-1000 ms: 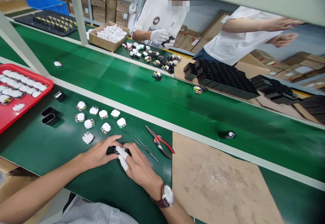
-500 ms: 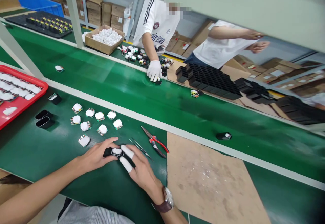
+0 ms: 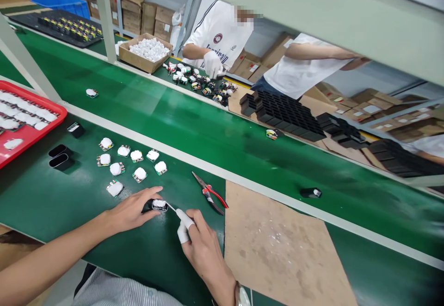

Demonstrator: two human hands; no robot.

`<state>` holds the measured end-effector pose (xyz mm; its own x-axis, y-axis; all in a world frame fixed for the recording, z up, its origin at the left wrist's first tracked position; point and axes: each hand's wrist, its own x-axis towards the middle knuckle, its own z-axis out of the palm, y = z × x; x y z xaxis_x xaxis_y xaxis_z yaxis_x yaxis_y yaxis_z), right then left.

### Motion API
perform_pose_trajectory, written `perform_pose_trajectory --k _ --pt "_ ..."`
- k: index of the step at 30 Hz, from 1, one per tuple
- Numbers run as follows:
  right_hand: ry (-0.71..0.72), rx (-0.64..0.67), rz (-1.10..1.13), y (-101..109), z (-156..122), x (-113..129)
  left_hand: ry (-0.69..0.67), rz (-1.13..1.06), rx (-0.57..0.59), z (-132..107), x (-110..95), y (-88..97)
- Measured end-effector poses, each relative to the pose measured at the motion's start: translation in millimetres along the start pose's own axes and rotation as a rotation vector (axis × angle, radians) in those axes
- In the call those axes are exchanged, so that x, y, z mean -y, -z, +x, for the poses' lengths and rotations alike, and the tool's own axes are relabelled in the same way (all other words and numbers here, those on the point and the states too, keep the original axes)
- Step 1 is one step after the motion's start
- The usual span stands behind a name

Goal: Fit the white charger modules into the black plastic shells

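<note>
My left hand (image 3: 133,210) lies on the green mat with its fingers closed around a small black housing (image 3: 155,204) that shows a white insert. My right hand (image 3: 202,246), with white finger cots on two fingers, pinches thin metal tweezers (image 3: 171,208) whose tip touches the housing's open end. Just behind my left hand lie several small green circuit boards with white blobs (image 3: 129,160).
Red-handled pliers (image 3: 210,196) lie right of my hands, beside a brown cardboard sheet (image 3: 280,246). Two empty black housings (image 3: 59,156) and a red tray (image 3: 24,121) sit at left. A black housing (image 3: 311,193) rides the conveyor. Across it, two people work near black trays (image 3: 287,114).
My right hand has drawn back from the housing and picked up the tweezers, now pointing them into it. The gloved hand of the person opposite has pulled back from the belt.
</note>
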<state>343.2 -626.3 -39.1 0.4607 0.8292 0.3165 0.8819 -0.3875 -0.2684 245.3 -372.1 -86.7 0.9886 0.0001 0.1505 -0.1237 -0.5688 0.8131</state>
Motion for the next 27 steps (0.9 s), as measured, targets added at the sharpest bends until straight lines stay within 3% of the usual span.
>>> perform_pose_trajectory --k 14,22,27 --pt "0.039 0.08 -0.104 9 8 1 0.006 -0.013 0.015 -1 4 -0.6" --pt "0.076 0.041 0.171 -3 26 -19 0.004 -0.054 0.033 1 3 0.6" --pt "0.146 0.089 0.237 -5 41 -25 0.0 -0.083 0.028 1 1 0.6"
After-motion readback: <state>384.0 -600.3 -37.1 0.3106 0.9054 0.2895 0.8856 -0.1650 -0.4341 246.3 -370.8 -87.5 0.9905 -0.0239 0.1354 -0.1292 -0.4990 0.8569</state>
